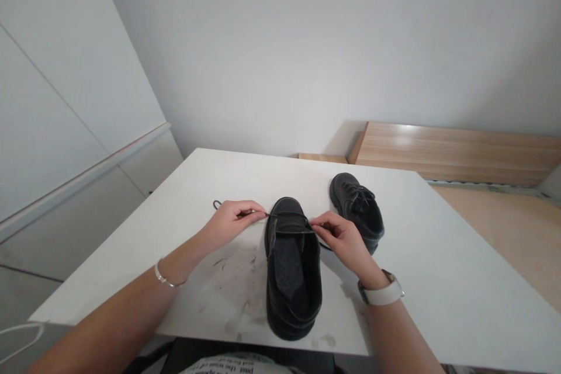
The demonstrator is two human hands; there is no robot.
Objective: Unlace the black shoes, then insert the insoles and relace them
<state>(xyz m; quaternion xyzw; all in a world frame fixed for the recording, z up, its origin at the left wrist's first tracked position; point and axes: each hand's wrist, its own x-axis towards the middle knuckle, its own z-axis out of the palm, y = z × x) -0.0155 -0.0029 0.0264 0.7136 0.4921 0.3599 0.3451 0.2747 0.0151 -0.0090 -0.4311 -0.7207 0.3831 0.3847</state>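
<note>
Near the front edge of a white table (421,280), a black lace-up shoe (293,272) rests toe outward, a dark shoelace (287,214) stretched across its front. A left hand (228,222), bracelet (164,276) at the wrist, pinches the lace just beside the shoe; a right hand (344,239), above a pale wristband (384,293), pinches it opposite. Farther back at right sits a matching laced shoe (350,201), with a wood-grain panel (456,151) beyond the table.
</note>
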